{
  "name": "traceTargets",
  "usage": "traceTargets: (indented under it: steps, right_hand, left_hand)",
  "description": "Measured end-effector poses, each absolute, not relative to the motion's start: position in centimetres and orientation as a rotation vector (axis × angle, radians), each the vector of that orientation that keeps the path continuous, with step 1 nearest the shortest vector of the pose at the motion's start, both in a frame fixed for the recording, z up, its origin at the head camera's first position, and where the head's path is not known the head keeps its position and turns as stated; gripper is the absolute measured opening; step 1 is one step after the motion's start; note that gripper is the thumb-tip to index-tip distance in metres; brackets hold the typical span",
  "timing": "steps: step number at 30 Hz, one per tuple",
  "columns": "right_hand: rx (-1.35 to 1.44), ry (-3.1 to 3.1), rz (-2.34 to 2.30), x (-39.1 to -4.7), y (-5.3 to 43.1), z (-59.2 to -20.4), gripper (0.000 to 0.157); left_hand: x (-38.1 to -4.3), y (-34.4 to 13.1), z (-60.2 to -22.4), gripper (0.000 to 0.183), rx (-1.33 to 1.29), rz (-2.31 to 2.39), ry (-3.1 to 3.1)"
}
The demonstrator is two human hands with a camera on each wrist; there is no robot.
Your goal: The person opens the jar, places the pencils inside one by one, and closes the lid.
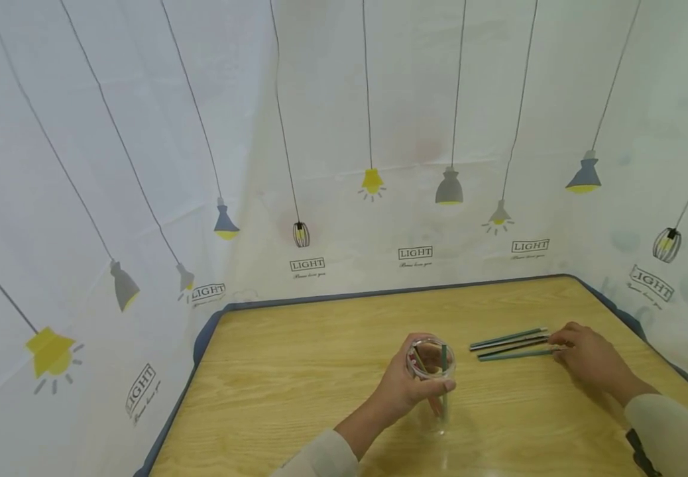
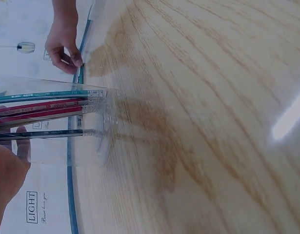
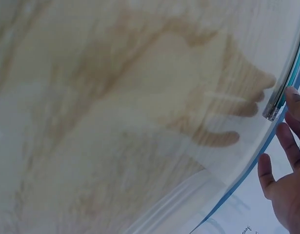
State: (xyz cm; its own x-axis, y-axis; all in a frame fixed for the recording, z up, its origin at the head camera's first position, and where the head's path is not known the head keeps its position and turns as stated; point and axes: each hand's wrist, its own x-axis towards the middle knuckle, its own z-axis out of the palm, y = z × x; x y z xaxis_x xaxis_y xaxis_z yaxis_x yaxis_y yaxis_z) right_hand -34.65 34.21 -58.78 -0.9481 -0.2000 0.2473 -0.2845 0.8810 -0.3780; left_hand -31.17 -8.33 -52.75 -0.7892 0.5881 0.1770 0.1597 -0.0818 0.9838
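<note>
My left hand [image 1: 400, 384] is wrapped around a clear plastic cup [image 2: 103, 151], held upright at the front middle of the table. Several pencils stand inside: a teal pencil [image 2: 52, 94], red pencils [image 2: 52, 106] and a dark pencil [image 2: 47, 134], their silver-banded ends down at the cup's base. Further right, several teal and dark pencils [image 1: 508, 344] lie side by side on the wood. At their right ends is my right hand [image 1: 591, 358], thumb and forefinger touching the pencil ends. The right wrist view shows its other fingers extended, apart from each other.
The wood-grain table [image 1: 284, 371] has a dark blue edge along its back and sides. White sheeting [image 1: 332, 119] printed with hanging lamps rises behind and on both sides, close past the right hand. A bright reflection [image 2: 291, 117] shows on the tabletop.
</note>
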Motion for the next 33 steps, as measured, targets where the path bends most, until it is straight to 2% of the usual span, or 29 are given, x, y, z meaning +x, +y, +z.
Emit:
traceTargets:
  steps: [6,24,33]
  right_hand:
    - [0.376,-2.891,0.559,-35.0,34.2,-58.9,0.006]
    - [0.399,-2.891,0.594,-34.5,33.8,-59.1,0.011]
    - [0.426,-2.712,0.724,-33.9,31.6,-58.3,0.015]
  left_hand:
    - [-31.1,-8.3,-52.8,0.068,0.805,1.942,1.892]
    - [-31.1,-8.2,-52.9,0.070,0.817,1.917,1.919]
    - [-31.2,-8.2,-52.9,0.070,0.790,1.944,1.918]
